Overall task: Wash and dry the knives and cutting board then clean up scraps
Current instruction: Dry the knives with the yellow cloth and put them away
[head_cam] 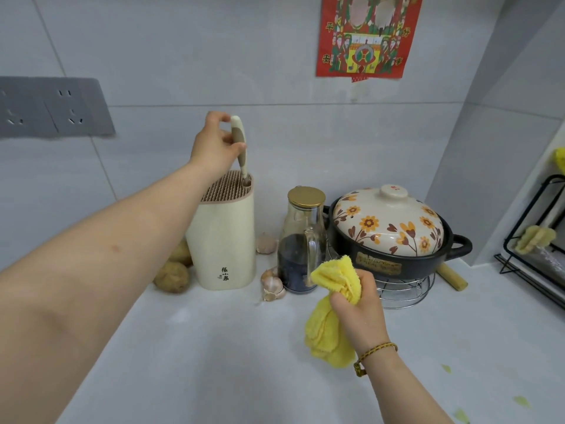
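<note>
My left hand (214,145) reaches out over the cream knife block (224,240) and grips the cream handle of a knife (240,139). The knife stands upright with its blade down in a slot at the block's right top, so the blade is hidden. My right hand (357,304) is lower, in front of the glass bottle, and holds a bunched yellow cloth (331,319) that hangs down from the fist. A few small green scraps (521,400) lie on the white counter at the lower right. No cutting board is in view.
Potatoes (171,275) sit left of the block, garlic bulbs (272,284) to its right. A glass bottle of dark liquid (301,240) and a flowered clay pot (391,234) on a wire stand are behind my right hand. A black rack (532,237) stands far right.
</note>
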Demonstrator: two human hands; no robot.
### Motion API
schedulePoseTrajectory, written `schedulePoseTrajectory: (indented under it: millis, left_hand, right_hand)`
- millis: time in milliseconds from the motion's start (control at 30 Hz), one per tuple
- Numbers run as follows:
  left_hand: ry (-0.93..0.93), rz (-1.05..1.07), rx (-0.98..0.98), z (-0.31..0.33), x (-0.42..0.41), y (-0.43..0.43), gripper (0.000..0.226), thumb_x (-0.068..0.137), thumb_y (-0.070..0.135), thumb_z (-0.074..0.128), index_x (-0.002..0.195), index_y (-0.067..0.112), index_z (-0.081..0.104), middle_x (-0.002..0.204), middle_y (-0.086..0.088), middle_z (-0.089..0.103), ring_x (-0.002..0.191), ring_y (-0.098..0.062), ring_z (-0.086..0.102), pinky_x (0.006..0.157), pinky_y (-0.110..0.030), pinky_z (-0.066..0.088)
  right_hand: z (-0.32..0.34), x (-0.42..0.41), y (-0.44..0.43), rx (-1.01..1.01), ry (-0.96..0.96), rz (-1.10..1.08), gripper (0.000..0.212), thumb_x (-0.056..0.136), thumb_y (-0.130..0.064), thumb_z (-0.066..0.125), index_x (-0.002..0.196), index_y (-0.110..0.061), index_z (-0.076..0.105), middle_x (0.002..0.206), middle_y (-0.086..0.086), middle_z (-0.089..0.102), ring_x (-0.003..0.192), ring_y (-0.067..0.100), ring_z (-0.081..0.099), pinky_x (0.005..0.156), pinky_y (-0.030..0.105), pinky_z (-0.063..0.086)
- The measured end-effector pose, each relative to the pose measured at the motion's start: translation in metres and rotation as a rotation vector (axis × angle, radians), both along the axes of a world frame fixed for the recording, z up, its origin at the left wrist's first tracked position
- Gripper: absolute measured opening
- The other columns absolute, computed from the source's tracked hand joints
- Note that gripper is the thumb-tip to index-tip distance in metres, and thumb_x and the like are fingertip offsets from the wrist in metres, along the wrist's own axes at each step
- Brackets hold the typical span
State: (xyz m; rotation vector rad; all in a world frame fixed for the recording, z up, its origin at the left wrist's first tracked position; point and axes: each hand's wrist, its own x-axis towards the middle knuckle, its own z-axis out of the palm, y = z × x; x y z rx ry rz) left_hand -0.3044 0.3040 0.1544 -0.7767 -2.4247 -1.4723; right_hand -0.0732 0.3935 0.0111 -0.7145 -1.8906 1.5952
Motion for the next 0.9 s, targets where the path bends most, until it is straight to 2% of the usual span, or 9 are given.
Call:
schedulePoseTrajectory:
  millis: [100, 167, 233, 333, 400, 567, 667, 767, 900]
  left_hand:
    - [-0.045, 0.013, -0.085, -0.007, -0.011, 0.013, 0.042, 0.090, 0.013, 0.056, 0.128, 0.008, 0.041, 0.119, -0.009, 0.062, 0.110, -0.022, 0.055, 0.074, -0.017, 0.035]
    - [-0.067, 0.039, -0.124, -0.010, -0.020, 0.017, 0.040, 0.089, 0.015, 0.057, 0.126, 0.008, 0.043, 0.120, -0.009, 0.061, 0.111, -0.023, 0.055, 0.078, -0.019, 0.036]
    - [-0.065, 0.049, -0.206, -0.017, -0.027, 0.019, 0.041, 0.088, 0.016, 0.059, 0.125, 0.007, 0.044, 0.120, -0.011, 0.059, 0.113, -0.024, 0.053, 0.087, -0.024, 0.037]
    - [-0.081, 0.051, -0.240, -0.030, -0.034, 0.021, 0.041, 0.087, 0.017, 0.060, 0.124, 0.007, 0.046, 0.119, -0.010, 0.060, 0.113, -0.024, 0.053, 0.089, -0.025, 0.036]
    - [-0.100, 0.062, -0.207, -0.036, -0.035, 0.023, 0.040, 0.087, 0.018, 0.061, 0.122, 0.008, 0.047, 0.117, -0.008, 0.062, 0.113, -0.022, 0.053, 0.088, -0.024, 0.035]
    - [-0.101, 0.063, -0.213, -0.038, -0.036, 0.021, 0.040, 0.085, 0.019, 0.062, 0.122, 0.009, 0.048, 0.118, -0.007, 0.062, 0.114, -0.022, 0.053, 0.087, -0.023, 0.034]
    - [-0.084, 0.071, -0.252, -0.037, -0.035, 0.018, 0.040, 0.084, 0.018, 0.063, 0.121, 0.009, 0.050, 0.119, -0.008, 0.061, 0.115, -0.024, 0.053, 0.091, -0.027, 0.036]
    - [-0.091, 0.043, -0.303, -0.037, -0.030, 0.012, 0.041, 0.085, 0.018, 0.061, 0.124, 0.010, 0.050, 0.121, -0.008, 0.061, 0.116, -0.023, 0.052, 0.093, -0.026, 0.036]
    - [-0.076, 0.088, -0.180, -0.034, -0.006, -0.002, 0.038, 0.089, 0.020, 0.057, 0.125, 0.010, 0.052, 0.127, -0.007, 0.057, 0.119, -0.022, 0.050, 0.097, -0.025, 0.035]
  right_hand:
    - [-0.004, -0.001, 0.005, 0.003, -0.014, 0.008, 0.033, 0.081, 0.003, 0.054, 0.079, -0.027, 0.043, 0.074, -0.003, 0.048, 0.064, 0.009, 0.045, 0.056, 0.019, 0.039]
    - [-0.008, -0.001, 0.008, -0.011, -0.010, 0.002, 0.023, 0.076, -0.008, 0.058, 0.078, -0.027, 0.045, 0.074, -0.003, 0.048, 0.064, 0.009, 0.046, 0.055, 0.018, 0.038]
    - [-0.012, -0.002, 0.011, -0.029, -0.015, -0.009, 0.018, 0.064, -0.019, 0.054, 0.078, -0.026, 0.046, 0.075, -0.003, 0.049, 0.064, 0.008, 0.046, 0.054, 0.017, 0.038]
    - [-0.018, -0.006, 0.014, -0.036, -0.013, -0.032, 0.020, 0.074, -0.009, 0.058, 0.076, -0.026, 0.046, 0.074, -0.003, 0.048, 0.064, 0.009, 0.046, 0.053, 0.016, 0.039]
    - [-0.020, -0.008, 0.015, -0.028, -0.008, -0.044, 0.026, 0.079, -0.002, 0.057, 0.076, -0.026, 0.046, 0.073, -0.003, 0.048, 0.063, 0.009, 0.045, 0.050, 0.010, 0.040]
    - [-0.021, -0.009, 0.016, -0.036, 0.005, -0.047, 0.017, 0.064, -0.018, 0.055, 0.075, -0.027, 0.047, 0.073, -0.005, 0.050, 0.063, 0.007, 0.046, 0.051, 0.010, 0.039]
    - [-0.019, -0.007, 0.013, -0.015, 0.018, -0.054, 0.029, 0.080, 0.001, 0.058, 0.074, -0.027, 0.052, 0.069, -0.004, 0.050, 0.062, 0.008, 0.045, 0.048, 0.004, 0.038]
    - [-0.015, 0.001, 0.011, 0.016, 0.028, -0.078, 0.036, 0.082, 0.005, 0.054, 0.074, -0.030, 0.054, 0.070, -0.006, 0.053, 0.064, 0.006, 0.047, 0.051, 0.003, 0.040]
    - [-0.003, 0.018, 0.006, 0.037, 0.042, -0.128, 0.033, 0.084, 0.002, 0.054, 0.073, -0.030, 0.055, 0.068, -0.005, 0.052, 0.065, 0.009, 0.047, 0.054, 0.008, 0.041]
